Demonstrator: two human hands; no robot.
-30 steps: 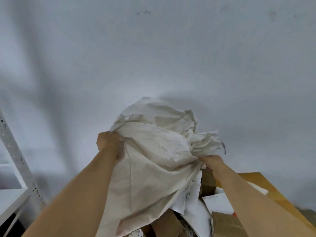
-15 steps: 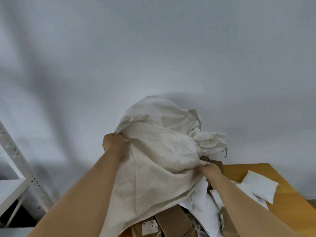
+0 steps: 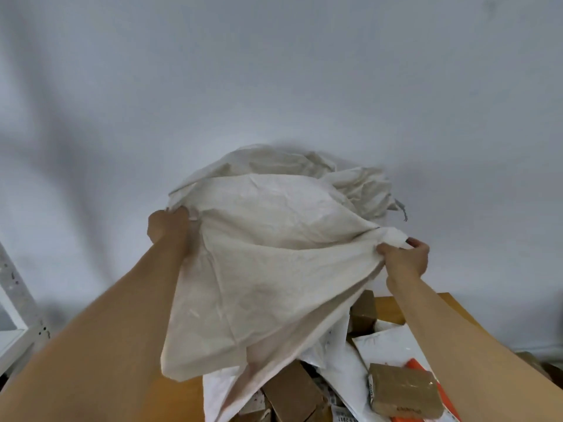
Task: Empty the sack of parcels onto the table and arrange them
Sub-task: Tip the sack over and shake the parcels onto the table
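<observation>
I hold an off-white cloth sack [image 3: 274, 254] raised upside down over a wooden table [image 3: 393, 309]. My left hand [image 3: 166, 226] grips the sack's left upper corner. My right hand [image 3: 406, 257] pinches a bunched fold at its right side. Under the sack's hanging mouth lies a heap of parcels: brown cardboard boxes [image 3: 292, 394], white mailer bags [image 3: 387, 345], a tape-wrapped brown box [image 3: 402, 391] and an orange packet [image 3: 423, 373]. The sack hides the middle of the heap.
A plain white wall fills the background. A white metal shelf frame [image 3: 15, 303] stands at the far left. Another brown box [image 3: 362, 312] sits at the back of the heap near the table's far edge.
Both hands spread apart, the right one moving far to the right, stretching the sack flatter. More parcels now lie exposed on the table at the lower right.
</observation>
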